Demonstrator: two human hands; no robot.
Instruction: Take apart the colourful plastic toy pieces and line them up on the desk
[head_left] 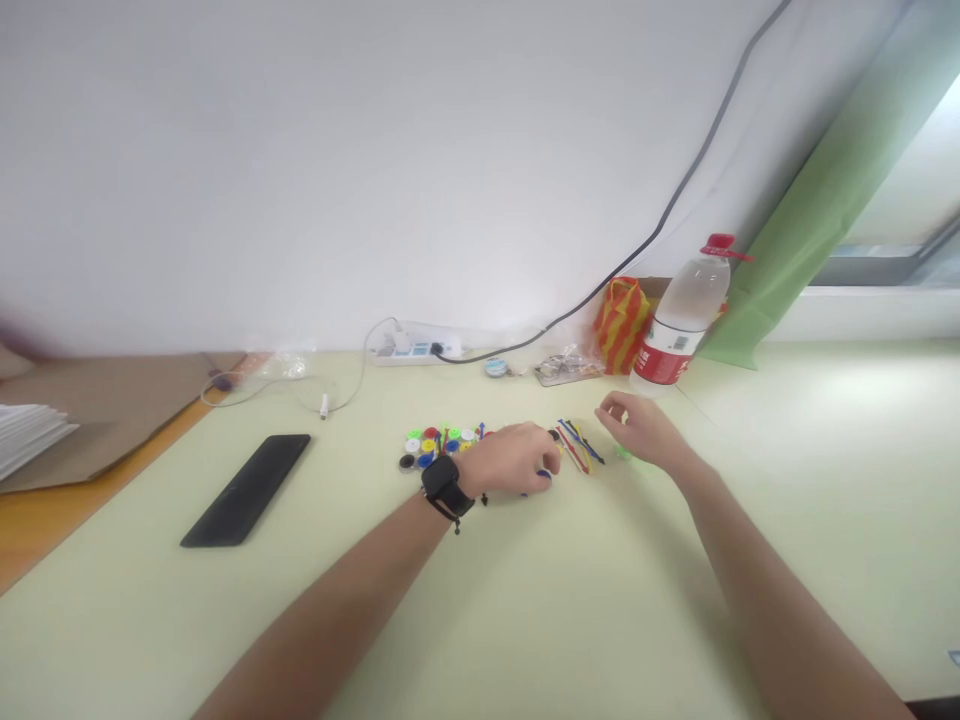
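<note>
My left hand (516, 458), with a black watch (444, 484) on its wrist, rests knuckles-up on the pale green table (525, 600). Its fingers are curled over a small blue piece (543, 474). Just behind the wrist lies a cluster of small coloured round pieces (439, 444). My right hand (639, 428) hovers to the right with its fingers bent and pinched; I cannot make out anything in them. A small green piece (624, 453) lies under it. Between the two hands lies a bundle of thin coloured sticks (579, 444).
A black phone (247, 489) lies at the left. At the back stand a water bottle (684, 320) with a red cap, an orange-yellow bag (621, 325), a white power strip (416, 348) with cables, and a small packet (568, 368). Brown cardboard (105, 400) and papers sit far left.
</note>
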